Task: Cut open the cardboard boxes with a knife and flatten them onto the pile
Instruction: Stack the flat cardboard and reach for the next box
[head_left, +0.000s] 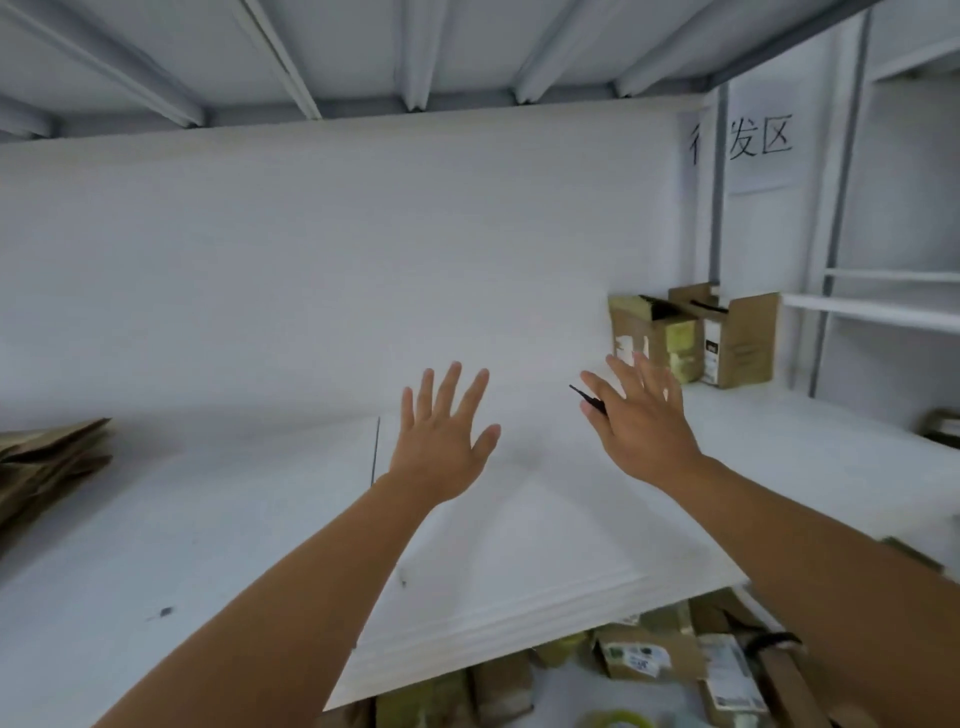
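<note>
Both hands hover over the white bench (208, 519), fingers spread. The left hand (441, 441) holds nothing. The right hand (644, 421) has a dark knife (587, 399) tucked under its thumb, a loose grip that could let it drop. The cardboard boxes (691, 338) stand far right; the flattened pile (47, 462) lies far left.

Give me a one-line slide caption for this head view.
Both hands, left and right, spread open above a white table; a dark knife shows beside the right hand, with upright cardboard boxes beyond.
</note>
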